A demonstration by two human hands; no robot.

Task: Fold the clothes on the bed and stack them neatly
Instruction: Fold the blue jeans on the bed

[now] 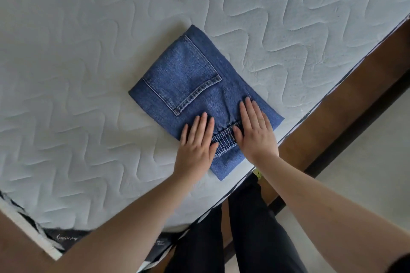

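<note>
A pair of blue jeans (188, 77) lies folded into a compact rectangle on the white quilted mattress (88, 51), near its front right edge. A back pocket faces up on the top layer, and the elastic waistband shows between my hands. My left hand (196, 144) lies flat with straight fingers on the near left corner of the folded jeans. Flat on the near right part of the jeans, my right hand (255, 131) has its fingers spread and pressing on the denim.
The mattress edge runs diagonally from lower left to upper right. Beyond it are a brown wooden bed frame (346, 104), a dark rail and pale floor (377, 162). My legs in dark trousers (250, 228) stand against the bed edge.
</note>
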